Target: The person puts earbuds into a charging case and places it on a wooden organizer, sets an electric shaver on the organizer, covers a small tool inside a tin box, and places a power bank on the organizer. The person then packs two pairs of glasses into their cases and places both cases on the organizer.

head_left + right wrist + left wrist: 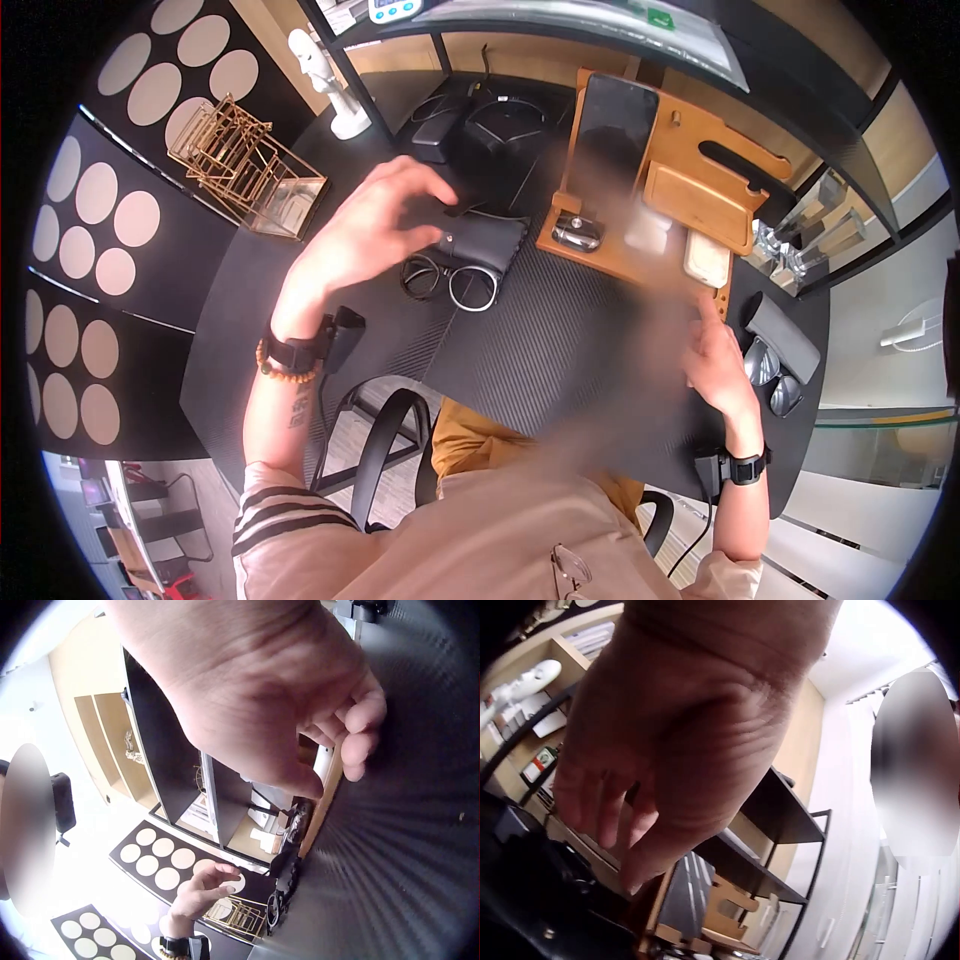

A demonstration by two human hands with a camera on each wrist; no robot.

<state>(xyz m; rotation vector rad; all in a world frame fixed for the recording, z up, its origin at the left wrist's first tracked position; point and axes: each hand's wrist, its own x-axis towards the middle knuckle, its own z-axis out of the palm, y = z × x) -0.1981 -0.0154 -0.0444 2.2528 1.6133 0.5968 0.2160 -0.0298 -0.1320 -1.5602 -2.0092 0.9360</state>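
Observation:
My left hand (375,225) hovers at the left of the desk, fingers bent and thumb apart, holding nothing. Just right of its fingertips lies a dark glasses case (490,240), with round-framed glasses (474,288) in front. Near the lower right corner of a wooden desk organizer (600,262) is my right hand (715,355), its index finger extended toward a pale rounded case (707,258). The right wrist view shows that hand (262,720) with loosely bent fingers and nothing in its grasp. A blurred patch covers part of the organizer and desk.
A phone (612,130) leans on the organizer, above a dark shiny oval object (577,231). At right lie sunglasses (762,362) and a grey case (783,335). A gold wire model (235,160) and a white figurine (330,85) stand at left. A shelf (600,40) overhangs the back.

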